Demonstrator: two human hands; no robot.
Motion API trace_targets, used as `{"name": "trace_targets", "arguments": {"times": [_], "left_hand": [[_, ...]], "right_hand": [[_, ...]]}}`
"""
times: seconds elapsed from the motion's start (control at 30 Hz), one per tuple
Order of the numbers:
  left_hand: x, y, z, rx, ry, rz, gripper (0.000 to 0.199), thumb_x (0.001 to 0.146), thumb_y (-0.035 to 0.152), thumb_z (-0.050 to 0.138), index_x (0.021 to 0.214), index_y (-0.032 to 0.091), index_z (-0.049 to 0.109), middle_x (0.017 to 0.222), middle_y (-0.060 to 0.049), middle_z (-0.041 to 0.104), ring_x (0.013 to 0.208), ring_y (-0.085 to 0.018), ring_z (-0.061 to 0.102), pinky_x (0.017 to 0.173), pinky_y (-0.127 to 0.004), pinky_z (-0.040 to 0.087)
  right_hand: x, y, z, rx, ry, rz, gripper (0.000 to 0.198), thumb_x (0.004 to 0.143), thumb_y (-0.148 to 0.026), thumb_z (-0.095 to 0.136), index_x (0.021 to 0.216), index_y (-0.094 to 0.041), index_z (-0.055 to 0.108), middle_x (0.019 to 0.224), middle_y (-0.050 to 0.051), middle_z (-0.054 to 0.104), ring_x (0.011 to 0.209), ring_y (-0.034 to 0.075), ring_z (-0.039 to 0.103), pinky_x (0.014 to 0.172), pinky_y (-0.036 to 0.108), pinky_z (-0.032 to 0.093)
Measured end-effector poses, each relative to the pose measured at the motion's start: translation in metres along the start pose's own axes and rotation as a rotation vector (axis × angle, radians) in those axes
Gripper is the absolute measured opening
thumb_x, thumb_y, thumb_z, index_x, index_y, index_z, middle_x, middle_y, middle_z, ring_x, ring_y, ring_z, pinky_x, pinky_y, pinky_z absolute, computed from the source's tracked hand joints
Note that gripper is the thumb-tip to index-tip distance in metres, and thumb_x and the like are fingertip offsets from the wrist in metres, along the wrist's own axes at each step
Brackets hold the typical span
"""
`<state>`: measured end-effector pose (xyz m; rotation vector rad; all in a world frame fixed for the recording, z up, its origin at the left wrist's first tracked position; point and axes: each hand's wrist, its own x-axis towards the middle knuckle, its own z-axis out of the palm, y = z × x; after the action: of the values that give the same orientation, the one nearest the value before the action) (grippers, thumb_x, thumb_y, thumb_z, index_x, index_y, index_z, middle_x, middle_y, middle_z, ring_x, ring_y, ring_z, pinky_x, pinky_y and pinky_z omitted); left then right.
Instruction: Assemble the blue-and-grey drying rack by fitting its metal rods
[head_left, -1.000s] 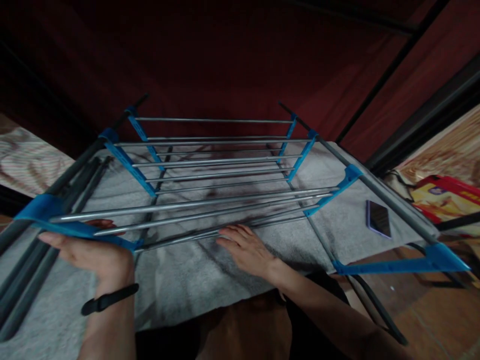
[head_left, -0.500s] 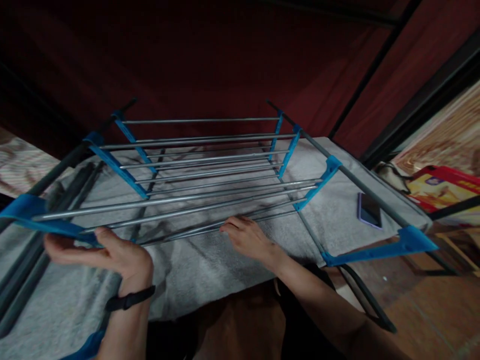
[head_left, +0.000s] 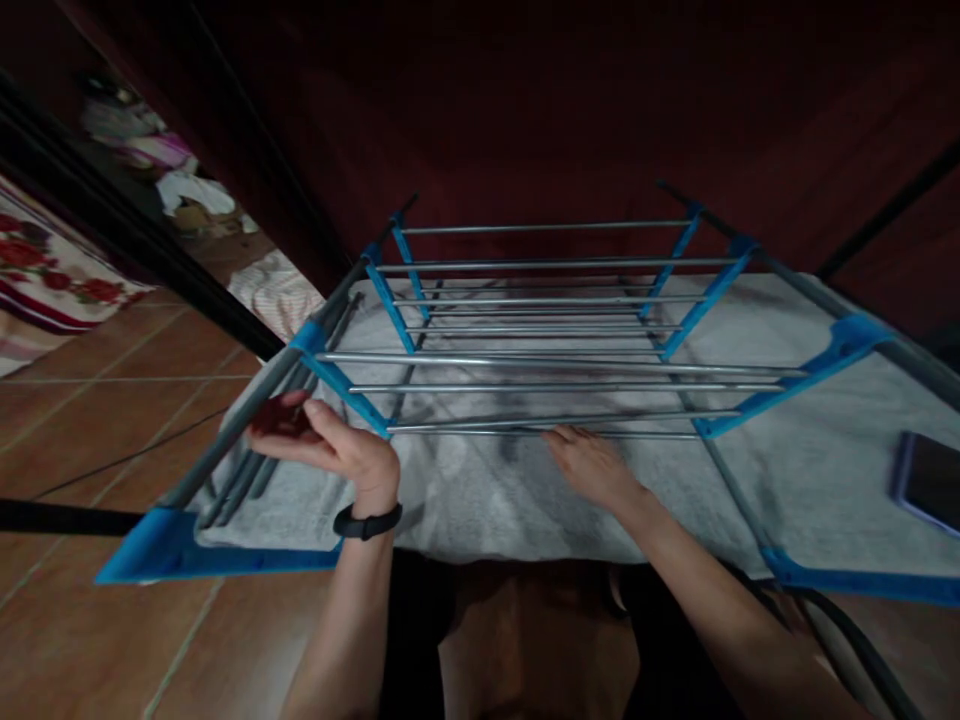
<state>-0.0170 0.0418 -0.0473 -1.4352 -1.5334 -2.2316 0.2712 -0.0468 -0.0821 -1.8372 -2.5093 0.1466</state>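
A rack of grey metal poles, thin silver rods and blue plastic brackets stands over a grey cloth (head_left: 480, 510). My left hand (head_left: 330, 445) is palm up with loosely curled fingers, a gap between thumb and fingers and nothing visible in them. It is just below the left blue bracket (head_left: 349, 390), its fingertips near the grey side pole (head_left: 232, 430). The fingers of my right hand (head_left: 592, 465) are closed over the lowest front metal rod (head_left: 465, 430), whose right end runs to the right blue bracket (head_left: 795, 385). The right fingertips are partly hidden.
At the right, a phone (head_left: 934, 480) lies on the cloth. Loose grey tubes (head_left: 259, 465) lie under the rack's left side. Blue end pieces (head_left: 225, 555) are at the near corners. A dark red curtain (head_left: 525, 110) hangs behind; tiled floor (head_left: 97, 430) is at left.
The view has turned left, showing more floor. My left hand has come away from under the left blue bracket. My right hand stays at the lowest front rod.
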Motion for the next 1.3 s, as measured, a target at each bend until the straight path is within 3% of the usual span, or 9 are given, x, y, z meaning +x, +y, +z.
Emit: {"name": "trace_targets", "arguments": {"times": [0.03, 0.1, 0.23, 0.4, 0.47, 0.73, 0.97, 1.13, 1.3], "left_hand": [[-0.008, 0.006, 0.004, -0.002, 0.074, 0.033, 0.051, 0.1, 0.039, 0.036, 0.144, 0.023, 0.016, 0.132, -0.012, 0.039, 0.131, -0.023, 0.041, 0.117, -0.048, 0.03], [-0.023, 0.016, 0.009, 0.009, -0.008, 0.082, 0.048, 0.096, 0.042, 0.047, 0.136, 0.021, 0.036, 0.125, -0.01, 0.046, 0.115, -0.02, 0.051, 0.105, -0.04, 0.043], [-0.05, 0.025, 0.01, 0.053, -0.16, 0.058, 0.028, 0.1, 0.035, 0.038, 0.119, 0.018, 0.049, 0.109, -0.008, 0.055, 0.102, -0.018, 0.056, 0.094, -0.037, 0.048], [-0.086, 0.033, 0.019, 0.061, -1.095, 0.516, 0.026, 0.1, 0.026, 0.038, 0.106, 0.022, 0.063, 0.09, -0.007, 0.067, 0.088, -0.019, 0.063, 0.083, -0.036, 0.051], [-0.102, 0.034, 0.029, 0.064, -1.283, 0.709, 0.026, 0.099, 0.023, 0.042, 0.108, 0.021, 0.066, 0.097, -0.008, 0.069, 0.093, -0.02, 0.064, 0.085, -0.037, 0.051], [-0.137, 0.027, 0.051, 0.127, -1.314, 0.779, 0.038, 0.095, 0.016, 0.043, 0.13, 0.013, 0.058, 0.131, -0.013, 0.063, 0.121, -0.026, 0.058, 0.107, -0.043, 0.044], [-0.137, 0.013, 0.063, 0.349, -1.402, 0.636, 0.033, 0.098, 0.023, 0.041, 0.121, 0.017, 0.064, 0.113, -0.013, 0.07, 0.103, -0.028, 0.066, 0.091, -0.043, 0.05], [-0.132, 0.012, 0.069, 0.364, -1.379, 0.627, 0.031, 0.1, 0.026, 0.039, 0.119, 0.02, 0.063, 0.111, -0.009, 0.071, 0.101, -0.025, 0.067, 0.091, -0.038, 0.049], [-0.133, 0.01, 0.072, 0.371, -1.405, 0.641, 0.031, 0.1, 0.024, 0.038, 0.117, 0.019, 0.064, 0.104, -0.01, 0.073, 0.095, -0.025, 0.069, 0.087, -0.039, 0.051]], "right_hand": [[0.001, -0.004, 0.002, -0.015, 0.006, 0.013, 0.033, 0.099, -0.013, 0.035, 0.116, -0.018, 0.063, 0.112, 0.01, 0.069, 0.099, 0.021, 0.065, 0.087, 0.031, 0.045], [0.002, -0.01, 0.005, -0.033, 0.011, 0.038, 0.034, 0.098, -0.012, 0.034, 0.118, -0.017, 0.061, 0.112, 0.011, 0.069, 0.102, 0.021, 0.065, 0.089, 0.032, 0.045], [0.005, -0.014, 0.012, -0.015, 0.031, 0.074, 0.038, 0.097, -0.011, 0.035, 0.125, -0.017, 0.058, 0.114, 0.012, 0.069, 0.102, 0.021, 0.065, 0.089, 0.033, 0.045], [0.011, -0.01, 0.019, 0.003, 0.054, 0.152, 0.034, 0.096, -0.011, 0.036, 0.116, -0.015, 0.063, 0.106, 0.014, 0.071, 0.099, 0.024, 0.066, 0.09, 0.037, 0.046], [0.013, -0.007, 0.02, 0.011, 0.037, 0.177, 0.032, 0.095, -0.011, 0.036, 0.112, -0.014, 0.063, 0.106, 0.014, 0.071, 0.1, 0.025, 0.066, 0.09, 0.038, 0.046], [0.009, 0.004, 0.01, 0.112, -0.037, 0.268, 0.038, 0.096, -0.015, 0.037, 0.133, -0.016, 0.048, 0.115, 0.014, 0.07, 0.099, 0.023, 0.069, 0.085, 0.036, 0.05], [-0.011, 0.036, -0.007, 0.17, -0.08, 0.264, 0.034, 0.098, -0.024, 0.045, 0.13, -0.018, 0.053, 0.117, 0.011, 0.071, 0.104, 0.022, 0.069, 0.087, 0.032, 0.049], [-0.039, 0.073, -0.013, 0.232, -0.157, 0.553, 0.023, 0.097, -0.03, 0.049, 0.101, -0.021, 0.069, 0.109, 0.007, 0.074, 0.107, 0.02, 0.067, 0.089, 0.027, 0.045], [-0.085, 0.108, -0.004, 0.152, -0.106, 0.881, 0.031, 0.098, -0.03, 0.04, 0.106, -0.017, 0.067, 0.105, 0.014, 0.073, 0.099, 0.023, 0.068, 0.081, 0.03, 0.047]]}}
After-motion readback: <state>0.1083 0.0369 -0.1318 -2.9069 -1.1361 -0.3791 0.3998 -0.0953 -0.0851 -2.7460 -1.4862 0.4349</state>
